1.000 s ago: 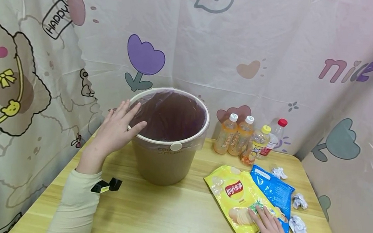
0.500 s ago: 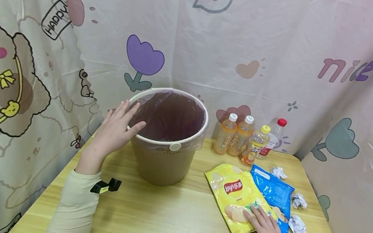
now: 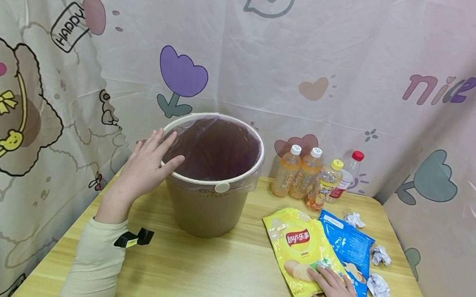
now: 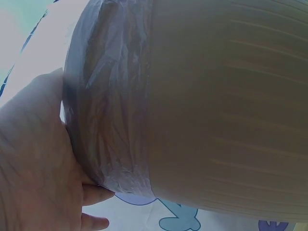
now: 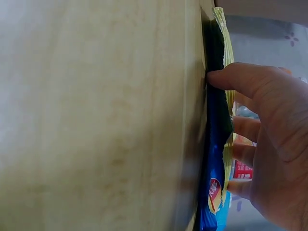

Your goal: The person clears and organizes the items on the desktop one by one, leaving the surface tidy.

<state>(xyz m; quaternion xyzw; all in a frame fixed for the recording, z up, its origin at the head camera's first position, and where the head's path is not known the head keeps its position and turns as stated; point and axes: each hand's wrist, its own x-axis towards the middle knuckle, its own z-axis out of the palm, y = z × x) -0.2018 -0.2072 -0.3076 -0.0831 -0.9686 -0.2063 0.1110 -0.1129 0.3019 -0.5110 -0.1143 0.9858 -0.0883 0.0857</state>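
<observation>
as the head view shows, my left hand [image 3: 145,166] lies against the cream-rimmed, tapering taupe plastic bin [image 3: 206,214], fingers straight and spread, clenching nothing. my right hand [image 3: 337,294] is likewise unclenched, its fingers laid over the lower right part of the flat yellow foil crisp bag [image 3: 297,252], which sits on the pale wood-grain bench [image 3: 209,278] to the right of the bin and partly overlaps the flat blue foil bag [image 3: 349,241]. the yellow one looks creased and thin, so i judge it very light, floppy and unlikely to break, though its shiny skin may slide under dry fingers.

in the left wrist view, the thin translucent film liner [image 4: 115,96] folds over the outside of the bin, right beside my palm; it looks soft and slippery, the wall beneath stiffer and better to steady against.

in the right wrist view, my thumb is at the bags' near edge while other fingers reach over the yellow side. i'd take hold at that edge, pinching only the yellow layer, since blue foil lies right underneath.
</observation>
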